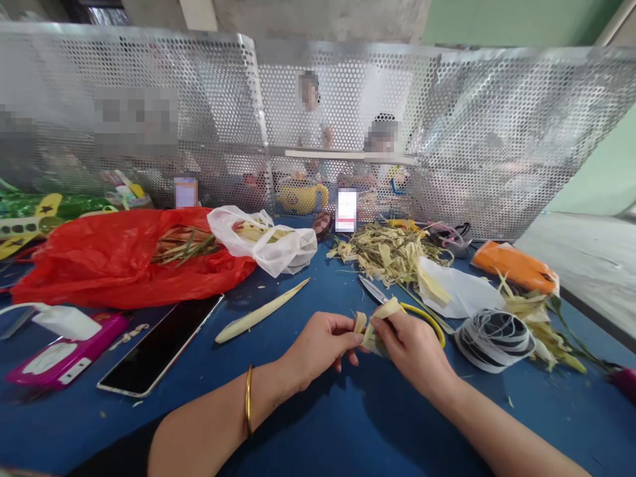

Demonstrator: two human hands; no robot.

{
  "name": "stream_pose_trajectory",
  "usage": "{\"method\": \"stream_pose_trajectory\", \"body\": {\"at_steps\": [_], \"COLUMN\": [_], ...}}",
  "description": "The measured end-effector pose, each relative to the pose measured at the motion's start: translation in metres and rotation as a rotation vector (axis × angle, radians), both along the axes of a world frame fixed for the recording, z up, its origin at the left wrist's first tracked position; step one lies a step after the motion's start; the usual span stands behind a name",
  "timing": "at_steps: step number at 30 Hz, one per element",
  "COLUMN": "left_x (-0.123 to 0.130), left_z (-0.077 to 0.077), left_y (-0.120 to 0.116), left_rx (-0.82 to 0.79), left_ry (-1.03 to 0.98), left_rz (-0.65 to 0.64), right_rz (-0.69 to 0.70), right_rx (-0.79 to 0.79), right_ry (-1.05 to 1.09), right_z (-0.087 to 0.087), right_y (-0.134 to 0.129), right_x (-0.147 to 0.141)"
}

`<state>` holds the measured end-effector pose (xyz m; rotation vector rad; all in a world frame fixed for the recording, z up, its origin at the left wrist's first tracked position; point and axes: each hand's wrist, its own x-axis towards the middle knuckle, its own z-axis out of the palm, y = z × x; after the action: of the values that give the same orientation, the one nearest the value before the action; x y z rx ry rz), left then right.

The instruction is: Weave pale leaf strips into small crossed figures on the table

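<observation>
Over the blue table (308, 424), my left hand (315, 348) pinches a pale corn husk strip (387, 309) between thumb and fingers. My right hand (415, 348) grips the same folded strip from the other side, its fingertips close to the left ones. Part of the husk is hidden by the fingers. Scissors (371, 290) with yellow handles lie just beyond my right hand, which partly covers them. A long, tapered pale husk (261, 315) rests on the table left of my hands. Right of my right hand stands a spool of thin white cord (494, 341).
A heap of dry husk strips (392, 255) lies behind the scissors. A red plastic bag (109, 255), white bag (268, 245), dark phone (161, 344) and magenta device (69, 348) fill the left. An orange packet (514, 265) sits right. A perforated metal screen (338, 86) stands behind; people show through.
</observation>
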<state>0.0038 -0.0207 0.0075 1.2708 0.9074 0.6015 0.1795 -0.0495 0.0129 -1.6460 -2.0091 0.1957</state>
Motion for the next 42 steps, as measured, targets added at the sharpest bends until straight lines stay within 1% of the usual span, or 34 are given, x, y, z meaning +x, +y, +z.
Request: {"method": "stream_pose_trajectory", "body": {"at_steps": [3,6,10,13,16,18,21,23,26,28,29,31,34,36,38,40,42], "left_x": [0.000,0.001,0.004,0.006,0.006,0.004,0.000,-0.001,-0.002,-0.002,-0.002,-0.002,0.000,0.001,0.002,0.003,0.003], "left_z": [0.001,0.001,-0.003,-0.007,-0.006,-0.005,-0.002,-0.002,-0.002,-0.002,-0.002,-0.002,-0.004,-0.004,-0.004,-0.003,-0.002], "left_y": [-0.001,-0.002,-0.004,-0.004,-0.002,0.001,0.004,0.006,0.006,0.005,0.005,0.004,0.003,0.002,0.001,0.000,0.000], "left_rx": [-0.002,0.055,0.122,0.090,0.036,0.006,-0.024,-0.029,-0.032,-0.035,-0.033,-0.027,-0.040,-0.054,-0.061,-0.061,-0.059], "left_ry": [0.011,0.061,0.103,0.057,0.009,-0.012,-0.026,-0.035,-0.054,-0.056,-0.049,-0.029,-0.020,-0.026,-0.025,-0.021,-0.020], "left_rz": [-0.021,-0.027,0.057,0.109,0.170,0.243,0.315,0.318,0.296,0.283,0.280,0.268,0.249,0.233,0.217,0.215,0.215], "right_rz": [-0.054,-0.067,-0.052,-0.063,-0.057,-0.009,0.113,0.188,0.281,0.326,0.331,0.305,0.229,0.195,0.177,0.156,0.113], "right_rx": [-0.096,-0.154,-0.216,-0.268,-0.397,-0.478,-0.505,-0.511,-0.586,-0.635,-0.635,-0.568,-0.306,-0.183,-0.186,-0.243,-0.295], "right_ry": [-0.003,0.087,0.300,0.489,0.674,0.753,0.865,0.946,1.142,1.277,1.301,1.226,1.011,0.954,0.962,0.968,0.930], "right_z": [-0.002,-0.005,-0.011,-0.013,-0.009,-0.004,0.006,0.013,0.022,0.023,0.022,0.017,0.011,0.009,0.010,0.010,0.009], "right_y": [0.002,0.005,0.008,0.008,0.007,0.006,0.004,0.004,0.003,0.004,0.004,0.005,0.006,0.006,0.005,0.005,0.006], "right_x": [0.000,0.000,-0.005,-0.008,-0.009,-0.008,-0.004,-0.001,0.003,0.004,0.004,0.002,-0.001,-0.003,-0.004,-0.005,-0.004]}}
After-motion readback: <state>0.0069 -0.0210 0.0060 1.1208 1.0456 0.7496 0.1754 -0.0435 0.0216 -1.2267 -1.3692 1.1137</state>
